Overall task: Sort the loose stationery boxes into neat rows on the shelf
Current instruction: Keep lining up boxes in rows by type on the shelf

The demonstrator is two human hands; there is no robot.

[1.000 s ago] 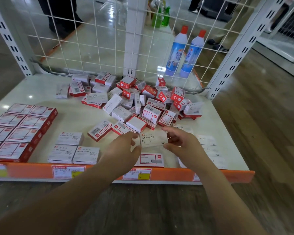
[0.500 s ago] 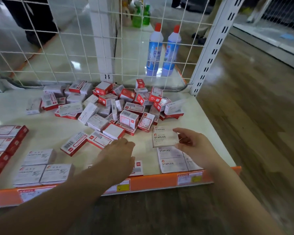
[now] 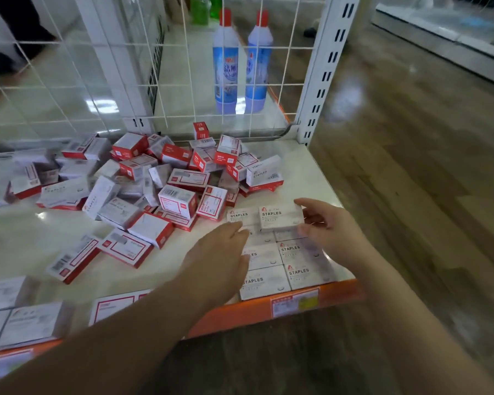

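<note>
A heap of loose red-and-white stationery boxes [image 3: 166, 178] lies at the back middle of the white shelf [image 3: 303, 161]. At the front right corner, white STAPLES boxes [image 3: 304, 250] lie flat in two neat columns. My right hand [image 3: 330, 226] pinches one white STAPLES box [image 3: 280, 216] by its right end, at the far end of the right column. My left hand [image 3: 220, 258] hovers flat over the left column, fingers relaxed, covering part of those boxes.
A white wire grid [image 3: 183, 81] backs the shelf, with two blue bottles [image 3: 226, 64] behind it. An upright post [image 3: 322, 69] marks the right corner. An orange price rail [image 3: 268, 309] runs along the front edge. More sorted boxes [image 3: 23, 317] lie at the front left.
My view shifted right and closer. My right hand carried the STAPLES box from the shelf's middle to the far end of the right column. My left hand let go of it and followed.
</note>
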